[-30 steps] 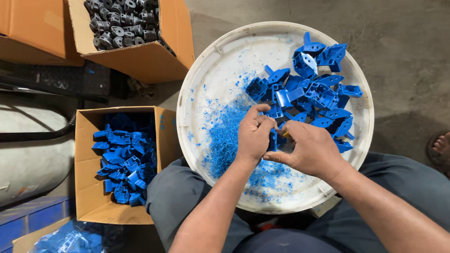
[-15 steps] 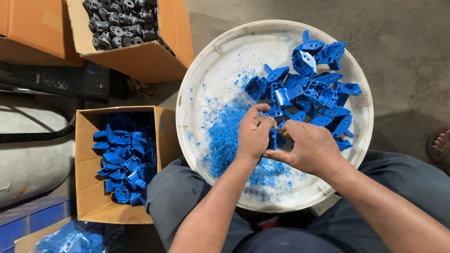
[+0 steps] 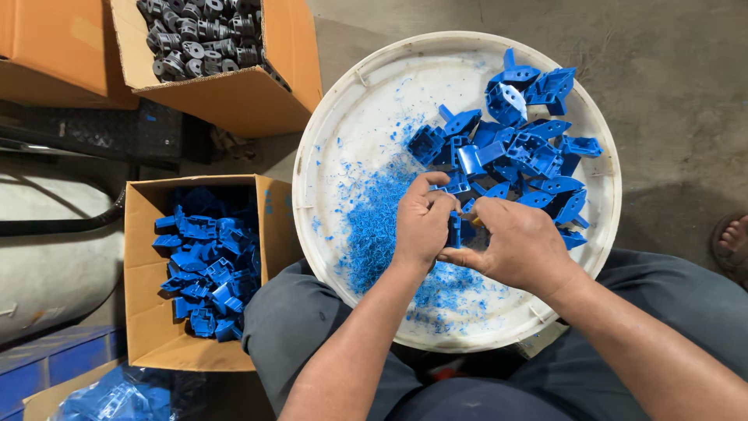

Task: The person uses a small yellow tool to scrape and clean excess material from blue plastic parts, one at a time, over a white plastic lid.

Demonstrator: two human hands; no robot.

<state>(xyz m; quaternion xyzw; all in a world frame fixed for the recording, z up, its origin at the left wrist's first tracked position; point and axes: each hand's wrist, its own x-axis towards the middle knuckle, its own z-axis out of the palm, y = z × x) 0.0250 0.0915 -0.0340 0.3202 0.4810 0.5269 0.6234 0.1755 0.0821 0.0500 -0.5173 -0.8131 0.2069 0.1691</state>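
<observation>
Held part: a small blue plastic part (image 3: 454,230) sits between both hands over the middle of the white tray (image 3: 343,117); its visible length runs roughly up and down in the view, but most of it is hidden.
Left hand: the left hand (image 3: 421,222) is curled, thumb and fingers pressed around the part's left side.
Right hand: the right hand (image 3: 520,245) is closed on the right of the part, pinching something thin against it; what exactly, I cannot tell.
Pile: loose blue moulded parts (image 3: 522,148), angular with holes and tabs, are heaped toward the tray's upper right edge.
Shavings: fine blue shavings (image 3: 378,222) are strewn from the tray's middle to its lower edge.
Tray: round, smooth, raised rim, resting on the person's lap.
Box at left: an open cardboard box (image 3: 144,312) holds more blue parts, just beside the tray's left edge.
Box above: another cardboard box (image 3: 257,97) holds dark grey round parts (image 3: 199,39).
Floor: bare grey concrete (image 3: 670,62).
</observation>
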